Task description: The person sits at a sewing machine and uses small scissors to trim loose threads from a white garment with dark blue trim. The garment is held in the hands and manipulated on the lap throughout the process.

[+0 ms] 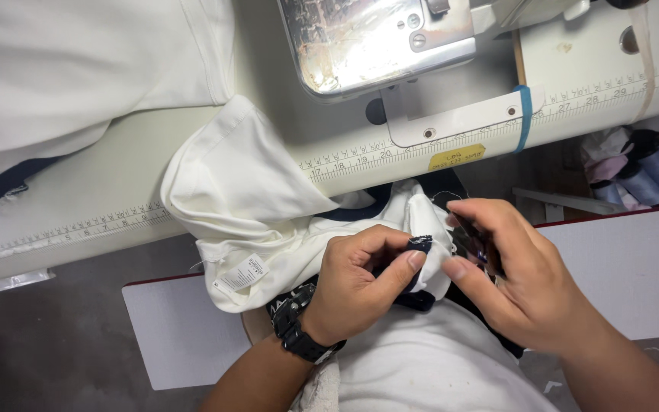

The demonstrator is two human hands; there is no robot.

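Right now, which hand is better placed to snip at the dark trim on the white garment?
The right hand, probably: it holds a small dark tool beside the dark trim, which the left hand already pinches against the white garment.

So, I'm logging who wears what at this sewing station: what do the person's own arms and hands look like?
Both forearms are bare, with no sleeves in view, and neither hand is gloved. The left hand has a chunky black wristwatch with a black strap on its wrist. The right hand shows no watch, and no rings can be made out on either hand.
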